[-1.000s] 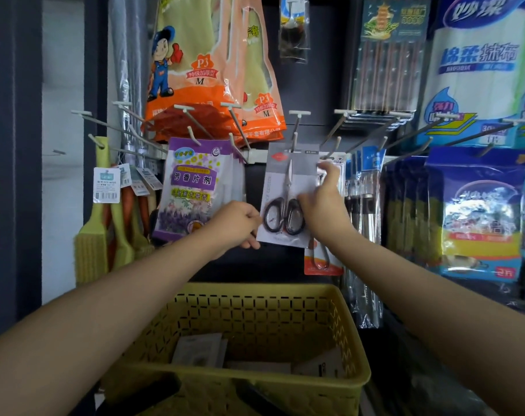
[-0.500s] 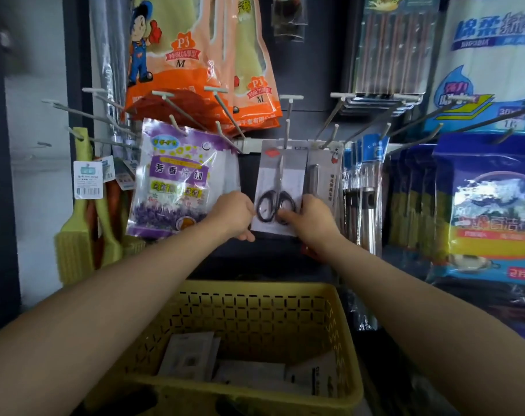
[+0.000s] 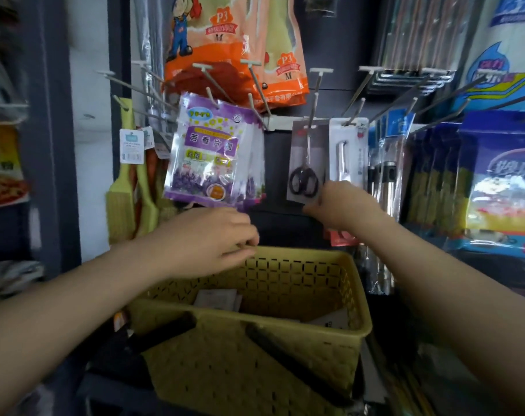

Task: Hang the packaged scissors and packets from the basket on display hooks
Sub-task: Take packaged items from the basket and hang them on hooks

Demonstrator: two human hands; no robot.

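Note:
A grey card with black-handled packaged scissors [image 3: 306,163] hangs on a display hook [image 3: 314,94] at the middle of the rack. My right hand [image 3: 342,205] is at the card's lower right corner, fingers curled and touching its bottom edge. My left hand [image 3: 213,238] hovers over the far rim of the yellow basket [image 3: 285,322], fingers loosely apart and holding nothing. Pale flat packets [image 3: 217,298] lie inside the basket. Purple packets [image 3: 207,157] hang on the hook to the left of the scissors.
Orange glove packs [image 3: 240,49] hang above. A white carded tool [image 3: 346,151] hangs right of the scissors, then blue packs [image 3: 501,187]. Yellow-green brushes [image 3: 123,190] hang at left. Bare hooks [image 3: 372,82] jut toward me. Two black handles [image 3: 162,334] cross the basket's front.
My left hand left the scissors card and dropped to the basket rim. My right hand slid down to the card's lower corner. The view tilted down, showing more of the basket.

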